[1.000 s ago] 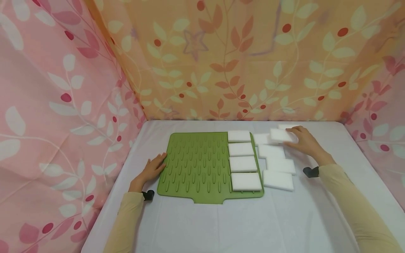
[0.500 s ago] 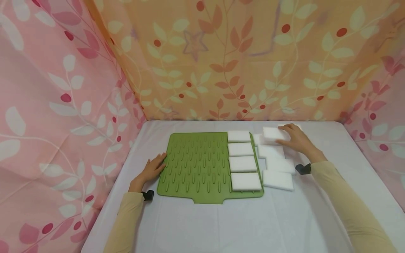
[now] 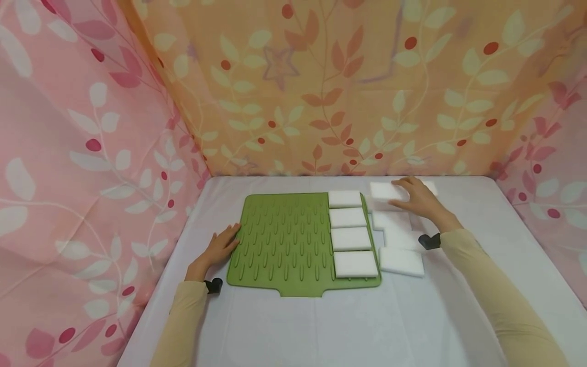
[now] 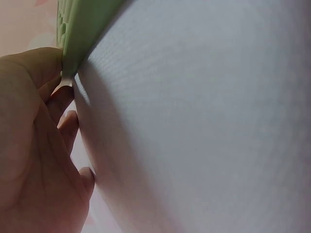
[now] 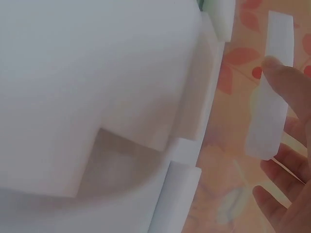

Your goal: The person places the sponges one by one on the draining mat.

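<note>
The held white block (image 3: 381, 190) is above the far right part of the surface (image 3: 298, 331), just right of the far end of the green mat (image 3: 284, 239). I read it as raised: the right wrist view sets it against the patterned curtain (image 5: 233, 194), apart from the loose pieces.

Governing relation, in my judgement: the block lies to the left of the right hand (image 3: 419, 199), on the mat side. In the head view its long axis runs left to right, parallel to the long sides of the row of white blocks (image 3: 350, 239) on the mat's right edge. The right hand is the nearer; the left hand (image 3: 221, 247) is well apart, across the mat.

Hand states: I have the right hand pinching the block between thumb and fingers. The left hand rests with extended fingers at the mat's left edge, gripping no block.

View differences: the head view shows the block's broad top. The right wrist view adds its narrow side and a lower fingertip clear of it. The left wrist view shows the left fingertips spread at the mat's edge; I cannot tell whether any reaches beneath it.

Outward, loose white blocks (image 3: 401, 262) lie right of the mat.
</note>
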`<action>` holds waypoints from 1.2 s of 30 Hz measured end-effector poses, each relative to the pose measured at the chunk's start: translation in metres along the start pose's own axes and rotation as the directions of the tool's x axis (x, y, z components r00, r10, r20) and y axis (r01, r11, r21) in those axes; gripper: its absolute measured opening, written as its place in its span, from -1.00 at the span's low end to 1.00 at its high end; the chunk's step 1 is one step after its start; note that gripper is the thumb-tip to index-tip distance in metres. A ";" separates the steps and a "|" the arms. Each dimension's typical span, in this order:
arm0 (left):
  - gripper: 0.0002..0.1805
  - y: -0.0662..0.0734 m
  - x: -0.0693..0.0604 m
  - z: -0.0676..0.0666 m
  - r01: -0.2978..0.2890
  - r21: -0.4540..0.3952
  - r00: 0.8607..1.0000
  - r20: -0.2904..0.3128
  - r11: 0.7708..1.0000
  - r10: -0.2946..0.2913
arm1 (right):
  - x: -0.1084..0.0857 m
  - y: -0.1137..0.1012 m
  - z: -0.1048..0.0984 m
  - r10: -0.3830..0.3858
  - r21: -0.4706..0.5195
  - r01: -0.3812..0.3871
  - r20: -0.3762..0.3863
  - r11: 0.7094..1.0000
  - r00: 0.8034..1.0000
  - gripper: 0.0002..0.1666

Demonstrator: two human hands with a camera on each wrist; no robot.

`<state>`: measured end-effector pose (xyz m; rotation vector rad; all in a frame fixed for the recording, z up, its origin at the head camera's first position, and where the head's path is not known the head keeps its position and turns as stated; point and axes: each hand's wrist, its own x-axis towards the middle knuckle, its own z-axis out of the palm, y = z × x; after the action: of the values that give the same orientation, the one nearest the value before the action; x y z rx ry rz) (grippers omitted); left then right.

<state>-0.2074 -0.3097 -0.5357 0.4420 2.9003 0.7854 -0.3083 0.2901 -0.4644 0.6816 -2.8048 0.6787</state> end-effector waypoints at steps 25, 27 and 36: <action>-0.38 0.000 0.001 0.001 -0.001 -0.006 1.000 -0.001 1.000 0.001 | 0.035 -0.049 0.019 -0.003 0.009 0.003 0.057 1.000 0.998 -0.21; -0.38 0.000 0.000 0.001 0.000 -0.005 1.000 -0.001 1.000 0.000 | 0.038 -0.053 0.022 -0.001 0.000 0.001 0.068 1.000 0.998 -0.21; -0.39 0.001 0.000 0.001 -0.003 -0.004 1.000 -0.002 1.000 0.003 | 0.047 -0.073 0.036 -0.024 -0.004 0.024 0.072 1.000 0.997 -0.20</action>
<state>-0.2068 -0.3088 -0.5359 0.4460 2.9002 0.7917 -0.3174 0.1971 -0.4549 0.7523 -2.8578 0.6557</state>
